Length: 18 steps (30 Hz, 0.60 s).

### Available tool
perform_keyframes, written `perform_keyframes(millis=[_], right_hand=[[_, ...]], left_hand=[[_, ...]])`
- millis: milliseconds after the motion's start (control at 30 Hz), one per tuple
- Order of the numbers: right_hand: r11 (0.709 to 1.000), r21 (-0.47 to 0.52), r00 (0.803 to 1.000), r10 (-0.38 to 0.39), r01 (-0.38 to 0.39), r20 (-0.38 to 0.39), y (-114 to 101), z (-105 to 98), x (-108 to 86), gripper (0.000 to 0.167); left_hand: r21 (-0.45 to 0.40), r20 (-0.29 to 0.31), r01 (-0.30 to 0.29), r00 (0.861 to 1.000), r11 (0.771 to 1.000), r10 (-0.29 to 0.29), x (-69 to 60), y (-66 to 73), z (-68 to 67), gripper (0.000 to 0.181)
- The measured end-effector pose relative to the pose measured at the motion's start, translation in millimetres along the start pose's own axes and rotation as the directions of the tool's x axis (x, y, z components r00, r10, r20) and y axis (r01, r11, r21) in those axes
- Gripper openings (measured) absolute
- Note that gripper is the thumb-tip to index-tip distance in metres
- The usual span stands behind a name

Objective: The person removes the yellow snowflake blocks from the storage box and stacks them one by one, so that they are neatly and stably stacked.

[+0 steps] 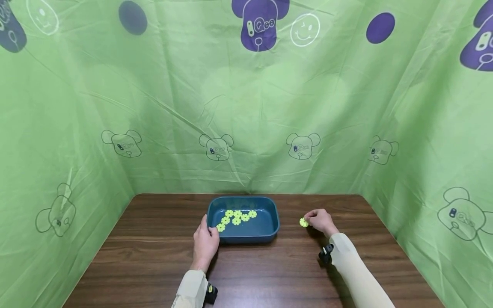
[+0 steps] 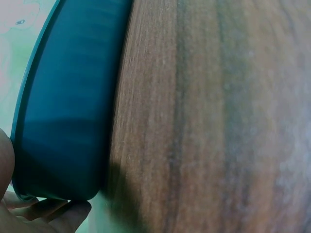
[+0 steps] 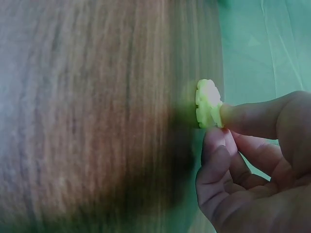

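Note:
At the left front corner of a dark blue plastic bin point(image 1: 248, 239), my left hand point(image 1: 206, 244) grips the wall, thumb at the rim and fingers around the outside. The left wrist view shows the bin's outer wall point(image 2: 73, 111) and those fingertips against its end. Several yellow-green notched discs, flower-like in outline, lie on the bin's floor. Right of the bin, my right hand point(image 1: 322, 221) pinches one such disc point(image 1: 303, 222) between thumb and fingers. Close up in the right wrist view, the disc point(image 3: 208, 103) stands tilted on edge near the tabletop.
The brown wood-grain table point(image 1: 269, 273) carries the bin near its back edge. Green printed cloth point(image 1: 246, 171) hangs behind and along both sides of the table. A small black device point(image 1: 325, 254) is strapped to the right wrist, and another point(image 1: 210, 293) to the left.

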State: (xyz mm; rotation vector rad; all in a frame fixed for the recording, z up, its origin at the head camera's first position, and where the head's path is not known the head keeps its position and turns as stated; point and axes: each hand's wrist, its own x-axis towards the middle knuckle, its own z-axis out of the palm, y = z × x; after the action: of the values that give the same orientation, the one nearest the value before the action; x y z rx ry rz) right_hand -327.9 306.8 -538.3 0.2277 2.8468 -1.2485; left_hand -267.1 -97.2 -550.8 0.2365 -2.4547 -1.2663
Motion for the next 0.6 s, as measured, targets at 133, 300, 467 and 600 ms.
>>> perform_keyframes(millis=[133,300,467,600], right_hand=[[0.999,-0.038,1.000,-0.001,0.000,-0.018,-0.2,0.8,-1.3,0.014],[0.999,-0.051,1.000,0.006,-0.007,-0.020,-1.5,1.4,-3.3,0.016],[0.997,-0.080,0.999,-0.005,0.002,-0.031,-3.4,1.6,-3.7,0.015],[0.996,-0.089,1.000,-0.004,0.001,-0.030,-4.0,1.5,-4.0,0.014]], left_hand=[[0.001,-0.002,-0.001,1.000,1.000,0.001,-0.1,-0.6,-0.1,0.054],[-0.007,-0.003,0.008,1.000,1.000,-0.008,-0.8,-1.5,0.1,0.054],[-0.009,-0.002,0.009,1.000,1.000,-0.009,-0.8,-0.2,-0.5,0.055],[-0.006,0.009,0.012,1.000,1.000,-0.012,-1.0,0.5,-1.0,0.055]])
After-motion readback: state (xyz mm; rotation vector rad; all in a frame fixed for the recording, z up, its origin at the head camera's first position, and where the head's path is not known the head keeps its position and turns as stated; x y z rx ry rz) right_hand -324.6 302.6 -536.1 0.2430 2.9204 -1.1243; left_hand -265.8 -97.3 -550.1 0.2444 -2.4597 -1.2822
